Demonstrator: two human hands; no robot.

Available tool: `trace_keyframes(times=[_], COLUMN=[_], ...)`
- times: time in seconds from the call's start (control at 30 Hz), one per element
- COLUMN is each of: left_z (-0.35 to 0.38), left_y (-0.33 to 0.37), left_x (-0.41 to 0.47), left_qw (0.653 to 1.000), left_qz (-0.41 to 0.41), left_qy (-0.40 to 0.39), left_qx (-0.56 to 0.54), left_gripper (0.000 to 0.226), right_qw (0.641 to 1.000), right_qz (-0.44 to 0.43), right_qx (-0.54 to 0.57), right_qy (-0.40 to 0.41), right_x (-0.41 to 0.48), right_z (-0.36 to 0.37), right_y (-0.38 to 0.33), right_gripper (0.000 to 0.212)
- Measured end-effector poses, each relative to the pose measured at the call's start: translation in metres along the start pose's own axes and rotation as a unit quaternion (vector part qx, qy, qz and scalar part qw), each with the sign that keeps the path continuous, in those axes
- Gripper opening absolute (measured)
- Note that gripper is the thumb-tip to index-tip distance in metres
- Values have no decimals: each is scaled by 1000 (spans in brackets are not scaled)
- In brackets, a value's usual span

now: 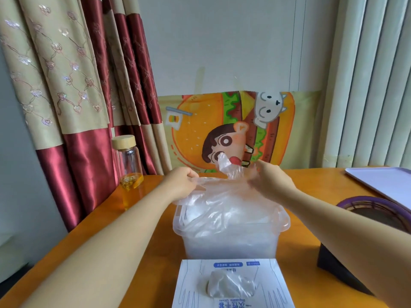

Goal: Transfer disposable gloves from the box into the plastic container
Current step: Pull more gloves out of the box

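Note:
A clear disposable glove [224, 174] is stretched between my two hands above the translucent plastic container [231, 241]. My left hand [183, 182] pinches the glove's left edge. My right hand [270, 180] grips its right side, and one glove finger sticks up between them. The container stands mid-table and holds several crumpled clear gloves. The white glove box [231, 283] lies at the near edge, in front of the container, with a glove [231, 284] bulging from its oval opening.
A glass bottle [129, 170] with a wooden lid and amber liquid stands at the far left of the orange table [138, 263]. A purple-rimmed basket [375, 210], a dark box [338, 272] and a lilac tray [384, 181] sit on the right. A cartoon cloth hangs behind.

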State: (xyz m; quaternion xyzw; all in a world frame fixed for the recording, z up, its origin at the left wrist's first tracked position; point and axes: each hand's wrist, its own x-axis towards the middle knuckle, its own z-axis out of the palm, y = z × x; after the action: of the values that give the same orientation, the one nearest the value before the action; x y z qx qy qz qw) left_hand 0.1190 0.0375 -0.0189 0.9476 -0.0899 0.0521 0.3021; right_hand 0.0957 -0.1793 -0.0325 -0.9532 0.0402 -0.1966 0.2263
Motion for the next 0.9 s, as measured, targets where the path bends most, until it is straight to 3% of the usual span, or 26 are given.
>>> trace_keyframes(times=[0.1, 0.17, 0.2, 0.27, 0.33, 0.37, 0.5, 0.53, 0.6, 0.7, 0.9], left_z=[-3, -5, -3, 8, 21, 27, 42, 46, 53, 65, 86], left_y=[6, 15, 20, 27, 28, 26, 19, 18, 18, 17, 2], left_x=[8, 4, 1, -5, -7, -5, 4, 6, 10, 15, 26], left_qw=[996, 981, 977, 977, 953, 937, 913, 907, 893, 873, 832], left_qz=[19, 100, 151, 213, 195, 176, 131, 125, 115, 101, 78], left_qy=[72, 153, 139, -15, -193, -243, -293, -297, -309, -330, -405], left_qx=[-48, -60, -56, -2, 130, 180, 252, 272, 306, 344, 372], left_gripper=[42, 39, 38, 36, 34, 37, 59, 64, 69, 68, 59], right_qw=[990, 980, 975, 966, 955, 949, 922, 926, 930, 879, 837], right_qz=[-19, -25, -31, -45, -68, -85, -235, -266, -262, -192, -152], right_qx=[-142, -199, -219, -251, -287, -304, -306, -268, -212, -273, -296], right_qy=[4, -11, -23, -40, -36, -24, 39, 3, -148, -341, -435], right_x=[4, 7, 8, 8, 7, 6, 7, 7, 5, 6, 18], right_z=[17, 25, 28, 35, 36, 33, 18, 18, 22, 41, 69], right_y=[10, 14, 15, 16, 16, 15, 8, 6, 3, 7, 19], right_gripper=[34, 38, 40, 43, 51, 56, 47, 45, 57, 75, 65])
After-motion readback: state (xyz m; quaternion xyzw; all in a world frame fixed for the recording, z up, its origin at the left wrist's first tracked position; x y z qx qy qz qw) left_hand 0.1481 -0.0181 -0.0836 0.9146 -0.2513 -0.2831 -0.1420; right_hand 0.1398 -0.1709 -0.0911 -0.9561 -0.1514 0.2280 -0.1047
